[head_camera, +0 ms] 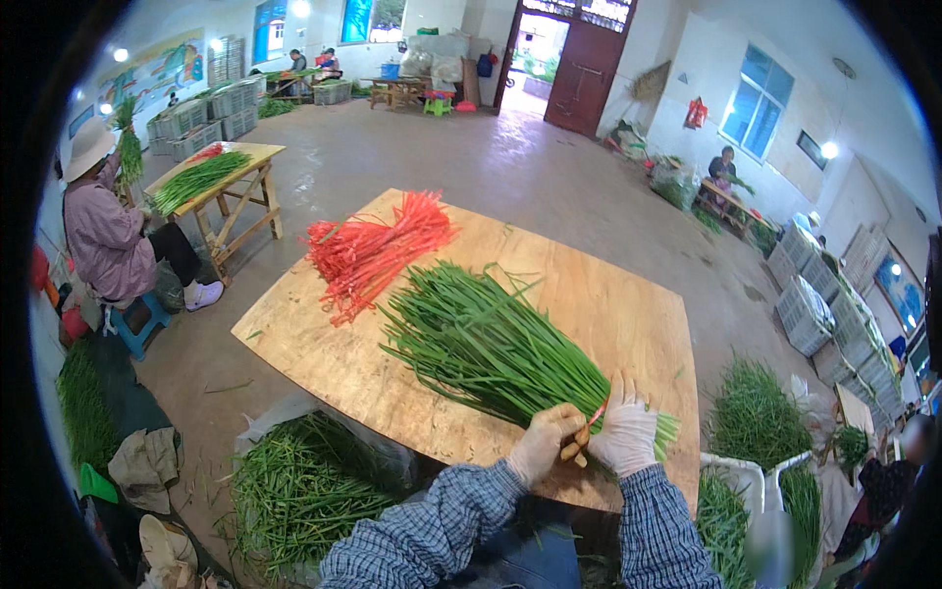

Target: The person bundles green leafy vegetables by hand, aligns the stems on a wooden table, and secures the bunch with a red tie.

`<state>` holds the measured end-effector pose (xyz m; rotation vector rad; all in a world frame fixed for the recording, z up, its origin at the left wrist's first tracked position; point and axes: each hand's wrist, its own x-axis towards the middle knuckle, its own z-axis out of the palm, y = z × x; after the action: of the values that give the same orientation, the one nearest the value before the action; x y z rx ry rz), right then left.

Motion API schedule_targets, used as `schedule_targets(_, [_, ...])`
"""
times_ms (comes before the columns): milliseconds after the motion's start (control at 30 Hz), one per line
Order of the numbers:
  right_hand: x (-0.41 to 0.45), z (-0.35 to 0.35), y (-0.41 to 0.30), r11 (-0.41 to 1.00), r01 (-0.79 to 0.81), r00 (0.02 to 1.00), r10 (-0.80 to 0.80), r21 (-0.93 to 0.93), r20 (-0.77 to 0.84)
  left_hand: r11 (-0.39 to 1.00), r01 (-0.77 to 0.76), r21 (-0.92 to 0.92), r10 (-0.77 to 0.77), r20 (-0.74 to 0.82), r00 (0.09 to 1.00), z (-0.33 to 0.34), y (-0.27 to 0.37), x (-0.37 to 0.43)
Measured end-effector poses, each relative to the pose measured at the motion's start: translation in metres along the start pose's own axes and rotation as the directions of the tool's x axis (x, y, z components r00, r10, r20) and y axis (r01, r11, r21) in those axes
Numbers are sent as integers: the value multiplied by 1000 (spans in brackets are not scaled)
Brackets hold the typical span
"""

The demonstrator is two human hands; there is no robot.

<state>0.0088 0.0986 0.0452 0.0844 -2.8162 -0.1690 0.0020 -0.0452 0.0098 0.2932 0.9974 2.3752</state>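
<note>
A large bundle of long green leafy stems, probably Chinese chives (508, 339), lies across the wooden tabletop (611, 302), its pale cut ends at the right. A thin red plastic tie (598, 414) crosses it near those ends. My left hand (548, 440), in a whitish glove with bare fingertips, pinches the tie at the bundle's near side. Gloved too, my right hand (625, 427) lies over the stems beside the tie and grips them; its thumb is close to my left fingers. A heap of red plastic ties (379, 250) rests on the table's far left part.
A bag of loose greens (302, 486) stands below the table's left edge. White crates of greens (728, 478) stand at the right. A seated person (110, 213) works at another table (261, 158) on the left. Stacked crates (824, 309) line the right wall.
</note>
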Motion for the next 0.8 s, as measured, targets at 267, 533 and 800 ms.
schedule_targets(267, [-12,16,4,987,-44,990,64,154,-128,975,-34,217,108,-337,935,33,-5,-20])
schedule_targets(533, [-26,7,-17,993,-44,978,66,112,-200,875,-139,463,287,-266,920,32,0,-36])
schedule_targets(800, [-42,22,-41,997,-31,977,17,-64,-211,771,-154,617,324,-173,930,60,36,-21])
